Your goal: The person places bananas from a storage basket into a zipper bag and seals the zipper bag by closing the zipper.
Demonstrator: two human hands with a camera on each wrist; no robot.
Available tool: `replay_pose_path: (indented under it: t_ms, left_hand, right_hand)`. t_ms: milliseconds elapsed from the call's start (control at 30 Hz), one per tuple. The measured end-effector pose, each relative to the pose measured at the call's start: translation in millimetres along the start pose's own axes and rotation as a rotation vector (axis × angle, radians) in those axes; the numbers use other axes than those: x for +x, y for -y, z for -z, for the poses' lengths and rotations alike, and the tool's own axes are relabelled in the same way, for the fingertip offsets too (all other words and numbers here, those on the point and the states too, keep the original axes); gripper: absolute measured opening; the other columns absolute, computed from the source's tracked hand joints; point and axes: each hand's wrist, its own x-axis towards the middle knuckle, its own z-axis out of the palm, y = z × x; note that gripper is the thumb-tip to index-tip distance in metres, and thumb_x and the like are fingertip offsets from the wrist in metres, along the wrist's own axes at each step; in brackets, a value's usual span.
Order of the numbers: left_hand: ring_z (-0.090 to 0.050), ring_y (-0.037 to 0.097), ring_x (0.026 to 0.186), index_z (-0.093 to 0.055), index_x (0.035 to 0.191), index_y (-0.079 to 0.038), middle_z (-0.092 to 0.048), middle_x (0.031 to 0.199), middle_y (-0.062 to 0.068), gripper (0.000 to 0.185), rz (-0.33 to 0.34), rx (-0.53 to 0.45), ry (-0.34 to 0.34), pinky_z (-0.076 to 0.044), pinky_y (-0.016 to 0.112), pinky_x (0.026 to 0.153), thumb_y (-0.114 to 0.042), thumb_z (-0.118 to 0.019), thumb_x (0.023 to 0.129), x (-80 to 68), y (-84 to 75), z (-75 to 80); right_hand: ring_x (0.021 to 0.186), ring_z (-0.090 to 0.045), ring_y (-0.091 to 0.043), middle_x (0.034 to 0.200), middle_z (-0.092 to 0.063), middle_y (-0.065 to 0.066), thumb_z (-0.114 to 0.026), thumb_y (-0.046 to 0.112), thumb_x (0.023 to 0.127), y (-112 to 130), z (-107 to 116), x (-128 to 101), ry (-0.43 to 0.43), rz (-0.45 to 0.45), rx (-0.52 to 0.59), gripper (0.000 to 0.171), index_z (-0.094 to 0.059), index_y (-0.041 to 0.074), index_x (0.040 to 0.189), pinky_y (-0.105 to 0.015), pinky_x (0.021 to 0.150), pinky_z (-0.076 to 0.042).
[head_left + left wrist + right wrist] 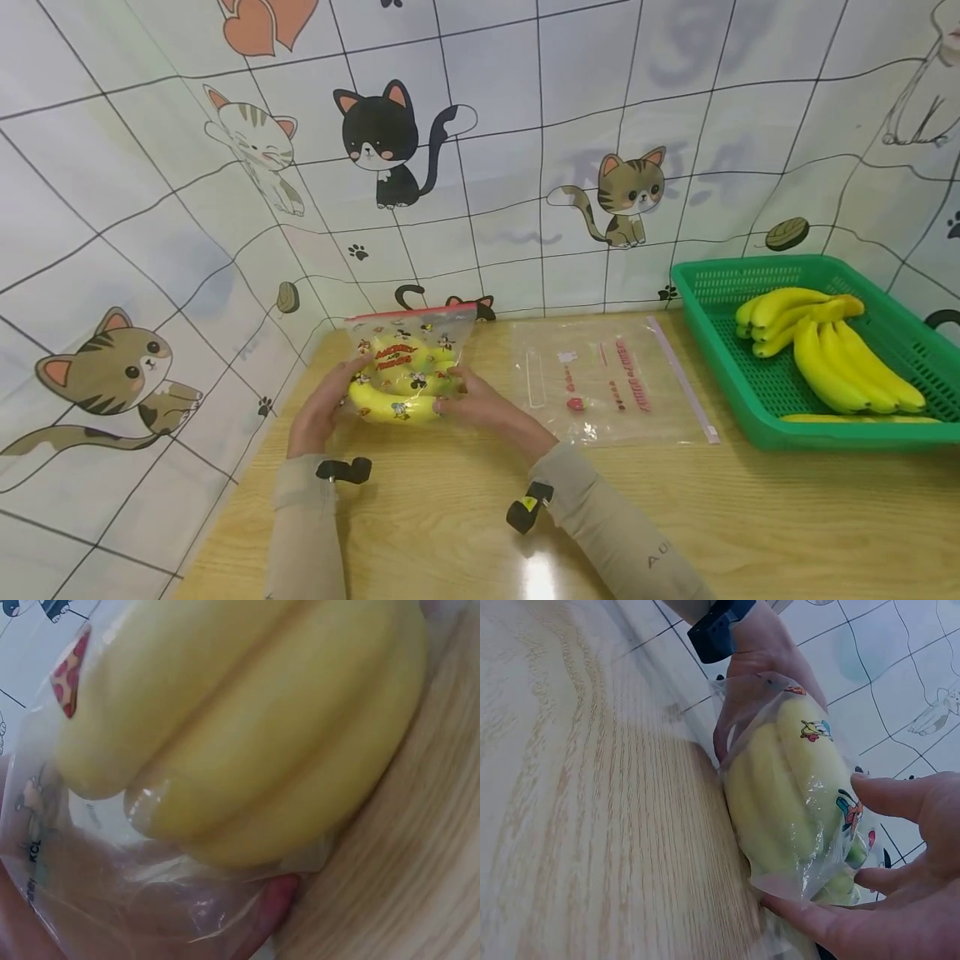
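A clear zip bag printed with cartoon figures and a red top strip holds a bunch of yellow bananas. The bag stands near the back left of the wooden table, its strip uppermost. My left hand grips its left side; in the left wrist view a fingertip shows under the bananas' ends. On the opposite side, my right hand holds the bag between thumb and fingers, as the right wrist view also shows. Some fingers are hidden behind the bag.
To the right, another clear zip bag with a pale purple strip lies flat on the table. A green basket at the far right contains several bananas. A cat-patterned wall covering rises behind and at left.
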Motion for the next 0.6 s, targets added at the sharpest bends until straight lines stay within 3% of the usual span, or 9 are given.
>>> replay_pose_path:
  t_ms: [67, 100, 167, 200, 267, 367, 467, 600]
  left_hand:
    - [-0.034, 0.034, 0.152, -0.026, 0.163, -0.011, -0.037, 0.164, 0.015, 0.102, 0.002, 0.024, 0.0, -0.012, 0.054, 0.131, -0.08, -0.049, 0.092, 0.4, 0.3, 0.4]
    - [-0.049, 0.031, 0.139, -0.036, 0.158, -0.01, -0.055, 0.149, 0.013, 0.096, 0.004, 0.034, -0.003, -0.017, 0.053, 0.129, -0.08, -0.047, 0.092, 0.7, 0.3, 0.4]
    - [-0.065, 0.024, 0.111, -0.051, 0.145, -0.009, -0.071, 0.116, 0.005, 0.089, 0.005, 0.066, -0.016, -0.028, 0.048, 0.124, -0.081, -0.045, 0.093, 1.0, 0.8, 0.5]
    - [-0.065, 0.018, 0.096, -0.057, 0.137, -0.009, -0.071, 0.1, -0.001, 0.085, 0.003, 0.083, -0.024, -0.032, 0.043, 0.12, -0.081, -0.044, 0.093, 1.1, 0.7, 0.2]
    - [-0.064, 0.013, 0.082, -0.061, 0.128, -0.008, -0.068, 0.087, -0.006, 0.083, -0.004, 0.119, -0.043, -0.041, 0.037, 0.108, -0.081, -0.045, 0.093, 0.5, -0.1, 0.3]
    - [-0.062, 0.009, 0.075, -0.059, 0.127, -0.004, -0.064, 0.084, -0.006, 0.083, -0.033, 0.159, -0.066, -0.052, 0.033, 0.089, -0.08, -0.046, 0.093, -2.4, -2.8, 1.2]
    - [-0.062, 0.01, 0.067, -0.056, 0.129, -0.003, -0.065, 0.081, -0.005, 0.083, -0.036, 0.113, -0.067, -0.057, 0.029, 0.072, -0.078, -0.05, 0.093, -5.2, -4.4, 2.5]
    - [-0.065, 0.009, 0.072, -0.056, 0.133, -0.006, -0.069, 0.086, -0.007, 0.078, -0.008, -0.023, -0.018, -0.055, 0.025, 0.071, -0.074, -0.05, 0.096, -5.2, -1.7, 3.5]
  right_hand:
    - [0.15, -0.034, -0.047, 0.162, -0.032, -0.03, -0.074, 0.029, 0.093, 1.0, -0.8, -1.0, 0.009, 0.0, -0.022, 0.085, -0.027, 0.013, 0.162, -0.062, 0.12, -0.034]
    - [0.151, -0.034, -0.046, 0.162, -0.032, -0.03, -0.075, 0.029, 0.093, 1.5, -1.1, -1.6, 0.014, 0.001, -0.033, 0.086, -0.026, 0.013, 0.162, -0.061, 0.121, -0.034]
    - [0.151, -0.034, -0.046, 0.163, -0.031, -0.029, -0.075, 0.03, 0.093, 1.8, -1.8, -2.6, 0.022, 0.001, -0.043, 0.089, -0.023, 0.013, 0.163, -0.061, 0.12, -0.035]
    - [0.151, -0.034, -0.046, 0.163, -0.031, -0.029, -0.074, 0.029, 0.093, 1.9, -1.8, -3.0, 0.027, 0.002, -0.037, 0.09, -0.022, 0.013, 0.164, -0.061, 0.12, -0.035]
    - [0.149, -0.037, -0.045, 0.162, -0.034, -0.029, -0.074, 0.031, 0.094, 1.8, -1.6, -3.5, 0.026, -0.004, -0.029, 0.091, -0.02, 0.015, 0.165, -0.061, 0.119, -0.036]
    - [0.142, -0.046, -0.044, 0.157, -0.041, -0.029, -0.074, 0.032, 0.094, 0.7, -0.7, -3.4, 0.015, -0.026, 0.003, 0.092, -0.018, 0.017, 0.165, -0.06, 0.117, -0.04]
    - [0.134, -0.054, -0.042, 0.151, -0.046, -0.03, -0.075, 0.031, 0.094, -0.2, -0.3, -3.2, 0.011, -0.03, 0.013, 0.092, -0.02, 0.015, 0.165, -0.059, 0.113, -0.044]
    - [0.129, -0.058, -0.039, 0.148, -0.048, -0.029, -0.074, 0.031, 0.094, -0.5, -0.9, -2.8, 0.032, -0.02, 0.006, 0.09, -0.02, 0.014, 0.165, -0.057, 0.109, -0.048]
